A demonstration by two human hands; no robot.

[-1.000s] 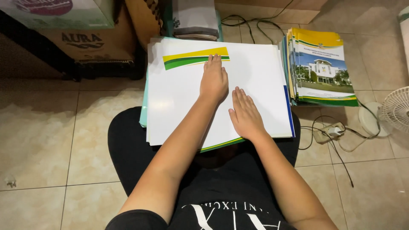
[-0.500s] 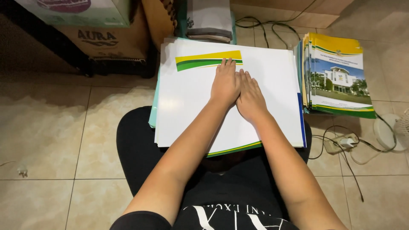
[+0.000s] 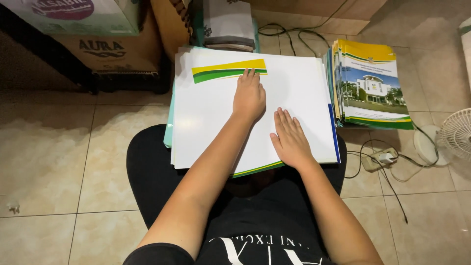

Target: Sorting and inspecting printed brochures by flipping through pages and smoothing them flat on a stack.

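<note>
Since half a second ago, our hands have parted: they lay side by side then, and the right hand [image 3: 290, 139] has now drawn back toward our body while the left hand [image 3: 249, 95] has stayed up by the green and yellow band [image 3: 229, 70]. Both hands lie flat, palms down and fingers extended, gripping nothing. They press on the white sheet [image 3: 206, 122], which tops a paper stack [image 3: 169, 130] resting across our lap and the floor [image 3: 64, 162].

We judge the step in hand to be smoothing or creasing that sheet. To do it well, we would keep the left hand as anchor near the band and sweep the right with even pressure along one line, watching that the sheet's edges stay square with the stack beneath.

Right of the sheet and just beside it stands a pile of printed booklets [image 3: 375, 86]. Beyond these, further right, lie a cable with plug [image 3: 385, 158] and a small white fan [image 3: 456, 135]. Above and left of the sheet sit cardboard boxes [image 3: 110, 49].
</note>
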